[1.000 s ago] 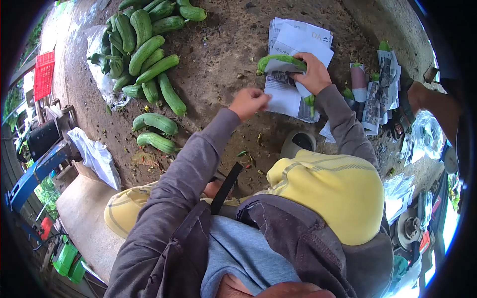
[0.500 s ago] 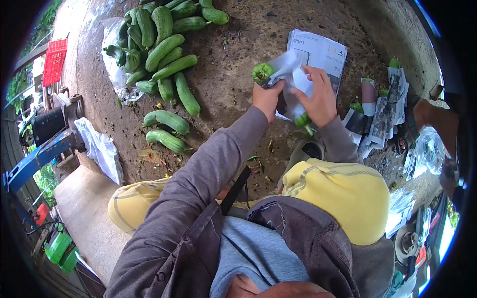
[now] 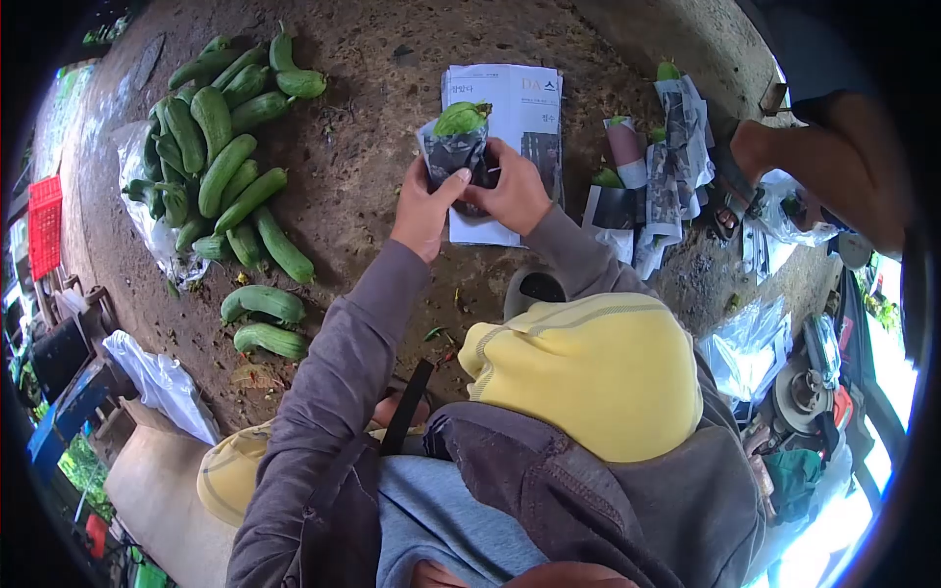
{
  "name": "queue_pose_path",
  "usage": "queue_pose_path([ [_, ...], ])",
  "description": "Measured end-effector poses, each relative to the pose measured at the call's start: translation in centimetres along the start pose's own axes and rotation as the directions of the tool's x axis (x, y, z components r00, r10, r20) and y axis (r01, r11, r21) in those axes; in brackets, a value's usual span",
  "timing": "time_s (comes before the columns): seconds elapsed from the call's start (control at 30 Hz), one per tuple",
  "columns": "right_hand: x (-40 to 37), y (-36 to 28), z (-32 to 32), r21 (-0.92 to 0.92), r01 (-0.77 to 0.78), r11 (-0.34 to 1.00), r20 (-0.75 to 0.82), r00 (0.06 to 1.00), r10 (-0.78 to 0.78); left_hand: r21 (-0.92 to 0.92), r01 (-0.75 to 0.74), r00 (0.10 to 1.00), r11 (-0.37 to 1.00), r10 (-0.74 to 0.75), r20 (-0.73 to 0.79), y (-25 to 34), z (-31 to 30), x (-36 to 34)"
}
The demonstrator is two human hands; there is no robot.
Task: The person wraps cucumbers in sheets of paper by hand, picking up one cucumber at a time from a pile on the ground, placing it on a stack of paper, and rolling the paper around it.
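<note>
A luffa gourd [image 3: 461, 120] wrapped in printed newspaper [image 3: 453, 150] stands roughly upright between my hands, its green end poking out of the top. My left hand [image 3: 427, 208] grips the wrap from the left, thumb across the front. On the other side, my right hand [image 3: 516, 190] has its fingers curled on the paper's right edge. Behind and beneath them lies a stack of newspaper sheets [image 3: 539, 113] on the ground. Most of the gourd is hidden by the paper.
A heap of unwrapped luffa gourds [image 3: 227, 167] lies at the left, partly on a plastic sheet [image 3: 142, 211]. Two more gourds [image 3: 263, 305] lie nearer me. Newspaper-wrapped gourds [image 3: 668, 176] rest at the right, near another person's leg [image 3: 823, 162]. A red crate [image 3: 45, 227] stands far left.
The wrapped gourd has turned from lying slanted to nearly upright, with the paper now closed around it. Both hands have come together on it. The view has shifted right; another person's leg shows more.
</note>
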State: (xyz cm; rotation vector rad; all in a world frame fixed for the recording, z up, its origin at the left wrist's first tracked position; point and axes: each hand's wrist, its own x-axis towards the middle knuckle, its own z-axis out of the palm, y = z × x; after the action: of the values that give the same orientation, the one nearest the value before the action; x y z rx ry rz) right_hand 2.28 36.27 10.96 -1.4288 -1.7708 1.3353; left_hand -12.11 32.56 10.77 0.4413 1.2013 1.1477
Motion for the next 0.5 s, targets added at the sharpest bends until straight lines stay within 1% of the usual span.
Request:
queue_pose_path([
  [0.03,-0.3,0.4,0.2,0.064,-0.02,0.998,0.046,0.999,0.017,-0.073,0.105,0.994,0.992,-0.105,0.005,0.2,-0.1,0.0],
  [0.07,-0.4,0.7,0.4,0.127,-0.043,0.991,0.095,0.995,0.031,-0.077,0.106,0.994,0.991,-0.105,0.008,0.3,-0.3,0.0],
  [0.1,-0.5,0.7,0.3,0.148,-0.037,0.988,0.103,0.994,0.022,-0.081,0.106,0.994,0.991,-0.106,0.013,0.4,-0.4,0.0],
  [0.2,-1.0,-0.3,0.5,0.059,-0.04,0.997,0.038,0.999,0.038,-0.123,0.097,0.995,0.988,-0.101,-0.02,0.5,0.4,-0.2],
  [0.23,-1.4,-1.4,0.6,-0.046,-0.007,0.999,-0.033,0.999,0.005,-0.142,0.091,0.995,0.986,-0.097,-0.029,0.6,1.0,0.0],
  [0.27,-1.5,-1.1,1.3,-0.119,0.074,0.99,-0.103,0.991,-0.087,-0.159,0.078,0.995,0.984,-0.087,-0.05,0.8,1.4,0.2],
  [0.3,-1.6,-0.2,2.1,-0.184,0.157,0.97,-0.159,0.969,-0.187,-0.125,0.077,0.997,0.989,-0.081,-0.021,1.0,1.6,0.7],
  [0.33,-1.6,1.4,2.3,-0.261,0.183,0.948,-0.158,0.961,-0.228,-0.089,0.07,0.997,0.994,-0.071,-0.007,1.2,1.9,1.0],
  [0.37,-1.3,1.7,1.9,-0.34,0.273,0.9,-0.175,0.922,-0.346,-0.024,0.065,0.996,0.998,-0.067,-0.062,2.4,2.5,0.8],
  [0.4,-1.1,1.6,1.2,-0.336,0.365,0.868,-0.146,0.89,-0.431,0.042,0.067,0.991,0.997,-0.061,-0.122,3.1,3.1,0.8],
  [0.43,-0.7,0.7,0.1,-0.315,0.329,0.89,-0.096,0.922,-0.374,-0.027,0.021,0.988,0.999,-0.025,-0.152,2.3,3.2,1.3],
  [0.47,-0.1,0.2,-0.5,-0.281,0.34,0.897,-0.103,0.919,-0.381,-0.095,-0.028,0.985,0.995,0.011,-0.171,1.5,3.4,2.1],
  [0.5,0.6,-1.2,-1.1,-0.292,0.386,0.875,-0.072,0.904,-0.422,-0.184,-0.04,0.994,0.982,0.021,-0.104,1.2,3.5,2.7],
])
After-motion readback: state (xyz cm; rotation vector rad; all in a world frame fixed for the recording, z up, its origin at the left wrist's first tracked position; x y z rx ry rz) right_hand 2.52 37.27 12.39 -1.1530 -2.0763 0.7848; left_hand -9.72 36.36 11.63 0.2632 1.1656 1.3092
